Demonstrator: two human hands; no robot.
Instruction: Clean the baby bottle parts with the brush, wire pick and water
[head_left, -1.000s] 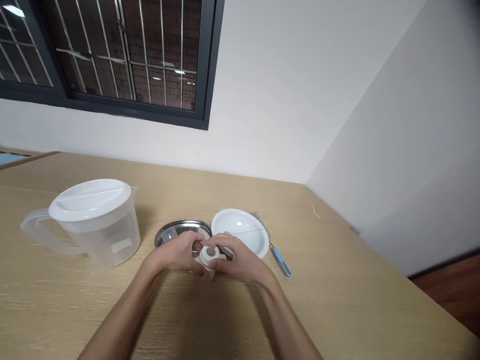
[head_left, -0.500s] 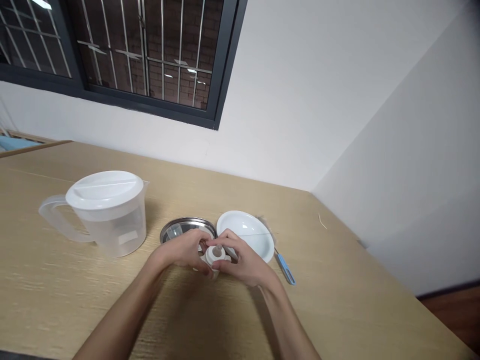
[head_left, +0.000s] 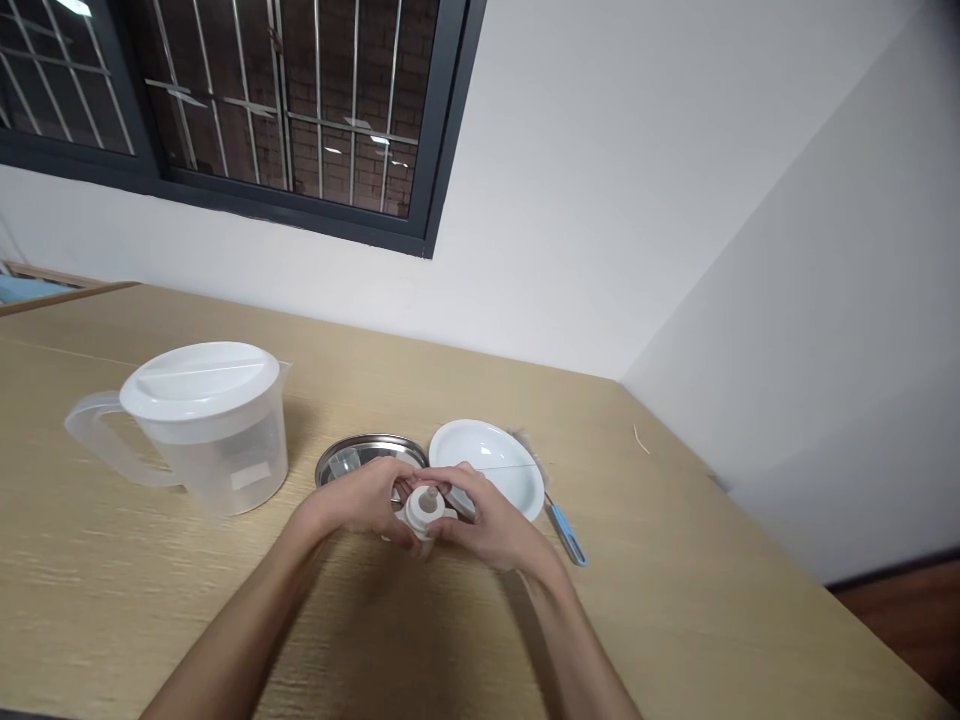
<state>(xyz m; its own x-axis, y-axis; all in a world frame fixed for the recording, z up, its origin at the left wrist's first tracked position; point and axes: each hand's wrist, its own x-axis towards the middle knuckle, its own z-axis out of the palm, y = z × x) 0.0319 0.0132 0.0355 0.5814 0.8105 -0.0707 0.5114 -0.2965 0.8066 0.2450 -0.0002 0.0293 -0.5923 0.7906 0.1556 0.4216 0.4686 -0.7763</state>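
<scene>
Between my two hands is a small baby bottle (head_left: 425,508) with a white collar and a translucent teat pointing up. My left hand (head_left: 375,497) wraps around its left side. From the other side, the thumb and fingers of my right hand (head_left: 480,515) close on it near the collar. The bottle's lower part is mostly hidden by my fingers. Just beyond my hands are a round steel tray (head_left: 375,440) holding a small clear cup (head_left: 345,462), and a white bowl (head_left: 480,440).
A translucent pitcher (head_left: 225,450) with a white lid stands to the left. Right of the bowl lies a brush with a blue handle (head_left: 568,535). A thin pale strip (head_left: 640,440) rests near the table's right edge. A barred window (head_left: 300,120) is in the wall behind.
My view has shifted slightly to the right and tilted. Both hands stay around the bottle, with only small finger movements at the collar.
</scene>
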